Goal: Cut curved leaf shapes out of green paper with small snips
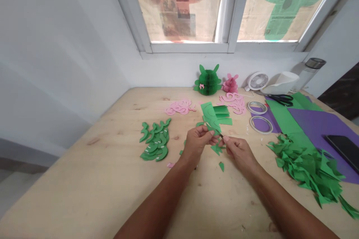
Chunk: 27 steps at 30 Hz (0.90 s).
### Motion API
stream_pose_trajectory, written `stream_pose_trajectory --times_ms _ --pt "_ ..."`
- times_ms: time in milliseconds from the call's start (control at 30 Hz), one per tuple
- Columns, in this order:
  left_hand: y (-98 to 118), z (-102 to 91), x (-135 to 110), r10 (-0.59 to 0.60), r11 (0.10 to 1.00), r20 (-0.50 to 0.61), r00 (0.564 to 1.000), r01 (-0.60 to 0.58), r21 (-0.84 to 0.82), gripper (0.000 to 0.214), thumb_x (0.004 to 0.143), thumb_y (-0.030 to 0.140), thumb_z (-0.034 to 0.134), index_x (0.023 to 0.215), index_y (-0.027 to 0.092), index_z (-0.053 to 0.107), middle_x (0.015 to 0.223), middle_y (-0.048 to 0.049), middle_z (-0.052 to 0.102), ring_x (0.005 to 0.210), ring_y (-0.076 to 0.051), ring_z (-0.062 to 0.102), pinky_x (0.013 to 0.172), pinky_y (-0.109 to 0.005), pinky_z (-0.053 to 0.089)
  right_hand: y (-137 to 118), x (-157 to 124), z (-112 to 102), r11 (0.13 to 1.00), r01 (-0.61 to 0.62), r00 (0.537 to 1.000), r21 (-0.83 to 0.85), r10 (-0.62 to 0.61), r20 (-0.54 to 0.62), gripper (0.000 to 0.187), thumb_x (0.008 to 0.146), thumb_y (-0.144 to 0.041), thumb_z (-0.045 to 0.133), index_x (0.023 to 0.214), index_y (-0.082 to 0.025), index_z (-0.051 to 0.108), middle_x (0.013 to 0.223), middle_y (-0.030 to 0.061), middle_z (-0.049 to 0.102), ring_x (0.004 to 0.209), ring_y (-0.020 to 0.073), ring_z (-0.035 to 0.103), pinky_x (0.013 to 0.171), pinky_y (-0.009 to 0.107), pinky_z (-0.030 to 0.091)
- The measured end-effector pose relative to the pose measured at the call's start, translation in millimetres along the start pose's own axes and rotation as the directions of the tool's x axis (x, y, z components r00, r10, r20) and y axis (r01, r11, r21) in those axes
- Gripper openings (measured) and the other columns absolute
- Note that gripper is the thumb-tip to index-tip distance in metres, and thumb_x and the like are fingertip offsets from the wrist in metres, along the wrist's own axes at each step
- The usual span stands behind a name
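1. Two bare forearms reach in from the near edge over the pale wooden bench [92,190].
2. A small green scrap [221,166] lies on the bench just in front of the hands, and another green offcut [216,149] lies between and under them.
3. The left hand [198,142] is closed, with thumb and fingers pinching the lower end of a green paper piece [208,115]. The piece stands up and away from the hands, above the middle of the bench.
4. The right hand [238,151] is closed too, its thumb and forefinger pinched at the same lower end, touching the left fingertips. Something small and dark shows at that spot; I cannot tell what it is.
5. To the left lies a cluster of curved green cut-outs [155,140]. To the right sits a heap of green trimmings [305,164].
6. Beyond the heap, a dark phone [343,149] rests on a purple sheet [322,123].
7. Behind the held piece lies a stack of green paper [223,114], with two tape rolls [260,124] to its right.
8. Farther back are pink cut-outs [181,107] and black-handled scissors [282,99].
9. Against the wall stand a green honeycomb paper figure [208,81], a smaller pink one [230,84], a small white fan [258,81] and a bottle [311,69].
10. Above them is a window [228,7] covered with paper.
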<state>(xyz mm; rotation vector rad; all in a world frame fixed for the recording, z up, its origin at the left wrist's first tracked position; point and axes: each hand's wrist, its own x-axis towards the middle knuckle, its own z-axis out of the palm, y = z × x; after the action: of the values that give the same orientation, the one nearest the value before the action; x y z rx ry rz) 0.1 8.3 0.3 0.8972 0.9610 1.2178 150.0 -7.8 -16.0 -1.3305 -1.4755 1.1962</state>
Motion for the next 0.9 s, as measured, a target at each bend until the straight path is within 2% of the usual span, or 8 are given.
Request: stream_pose_trajectory --times_ms 900 --pt "-0.1 0.8 0.4 -0.017 1.000 -0.007 1.000 0.017 -0.016 0.023 0.060 0.032 0.073 0.065 0.013 0.061 0.061 -0.0054 0.069 0.052 -0.014 0.062 0.053 -0.025 0.051 0.8 1.1 -1.1 0.999 -0.022 1.000 0.028 0.022 0.015 0.050 0.078 -0.059 0.047 0.064 -0.013 0.062 0.044 -0.0066 0.027 0.041 0.0081 0.020 0.041 0.023 0.014"
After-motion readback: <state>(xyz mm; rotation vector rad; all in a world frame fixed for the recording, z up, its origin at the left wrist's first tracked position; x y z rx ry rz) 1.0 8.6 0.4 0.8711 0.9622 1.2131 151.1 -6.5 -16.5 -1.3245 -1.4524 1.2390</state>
